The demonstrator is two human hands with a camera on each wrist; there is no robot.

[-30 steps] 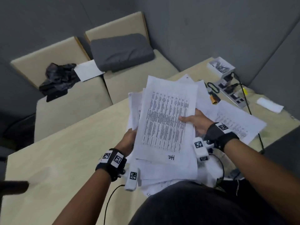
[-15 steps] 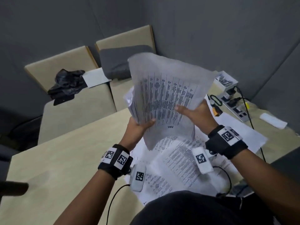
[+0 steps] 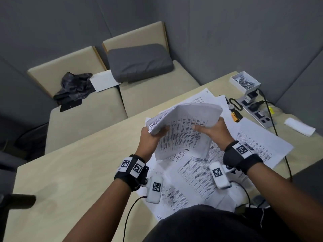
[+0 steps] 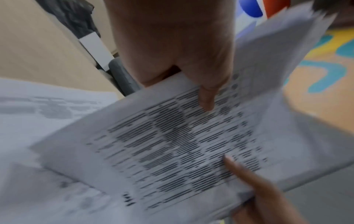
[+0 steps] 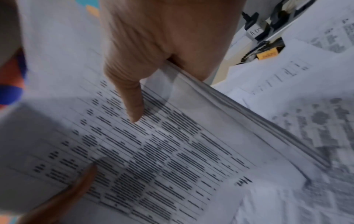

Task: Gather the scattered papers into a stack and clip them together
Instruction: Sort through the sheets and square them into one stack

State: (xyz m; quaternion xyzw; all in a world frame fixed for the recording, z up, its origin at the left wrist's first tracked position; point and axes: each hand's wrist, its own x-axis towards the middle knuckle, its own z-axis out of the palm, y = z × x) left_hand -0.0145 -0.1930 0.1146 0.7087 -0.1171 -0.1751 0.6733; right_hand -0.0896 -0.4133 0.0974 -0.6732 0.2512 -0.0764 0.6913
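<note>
Pale wood table (image 3: pixel 70 172); both hands grip bowed, printed paper stack (image 3: pixel 183 130).

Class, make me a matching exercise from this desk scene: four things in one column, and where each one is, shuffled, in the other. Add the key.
Things
1. sheaf of papers
2. grey cushion
3. white box of clips
4. loose printed sheets

Places
A. on the beige bench seat
B. lying flat on the table
C. at the table's far corner, by the power strip
D. held up in both hands

Pairs: 1-D, 2-A, 3-C, 4-B
</note>
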